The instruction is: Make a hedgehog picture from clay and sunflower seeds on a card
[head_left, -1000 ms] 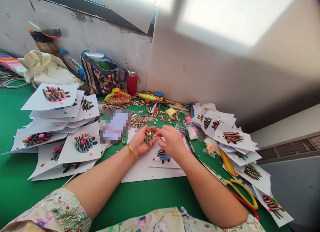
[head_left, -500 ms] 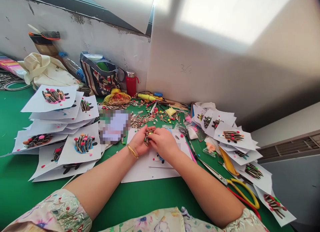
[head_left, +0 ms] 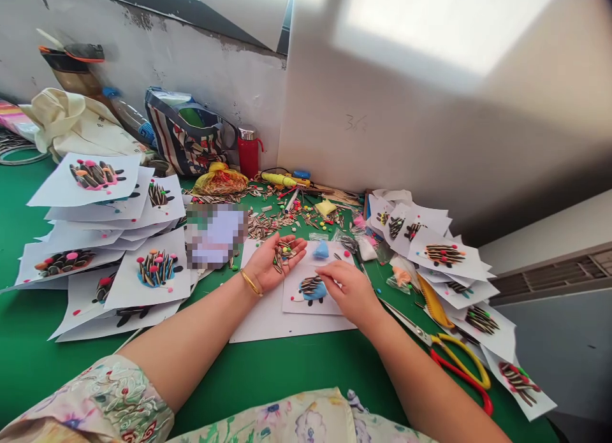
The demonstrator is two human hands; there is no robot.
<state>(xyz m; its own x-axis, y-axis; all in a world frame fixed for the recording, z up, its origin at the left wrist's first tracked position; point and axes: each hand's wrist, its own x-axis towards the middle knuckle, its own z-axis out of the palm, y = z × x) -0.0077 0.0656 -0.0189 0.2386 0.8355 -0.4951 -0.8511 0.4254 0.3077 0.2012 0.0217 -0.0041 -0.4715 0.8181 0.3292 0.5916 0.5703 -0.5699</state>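
Note:
My left hand (head_left: 272, 261), palm up and cupped, holds a small heap of striped sunflower seeds (head_left: 285, 255) with a few coloured balls among them. My right hand (head_left: 351, 290) is closed in a pinch above a white card (head_left: 296, 306); what is between its fingertips is too small to make out. On that card is a hedgehog shape of blue clay (head_left: 313, 293), with several seeds across its back and a red dot at the nose. The card lies on a larger white sheet (head_left: 261, 328). A lump of blue clay (head_left: 321, 249) sits just behind it.
Finished-looking seed hedgehog cards are stacked at left (head_left: 148, 293) and right (head_left: 478, 268). Scissors (head_left: 459, 360) lie by my right forearm. Loose seeds (head_left: 268, 223) and coloured balls spread behind my hands, near a red flask (head_left: 248, 153) and a striped bag (head_left: 186, 137).
My right hand has left the seeds in my left palm and moved right and down over the blue hedgehog. The left palm has opened wider, showing the seeds.

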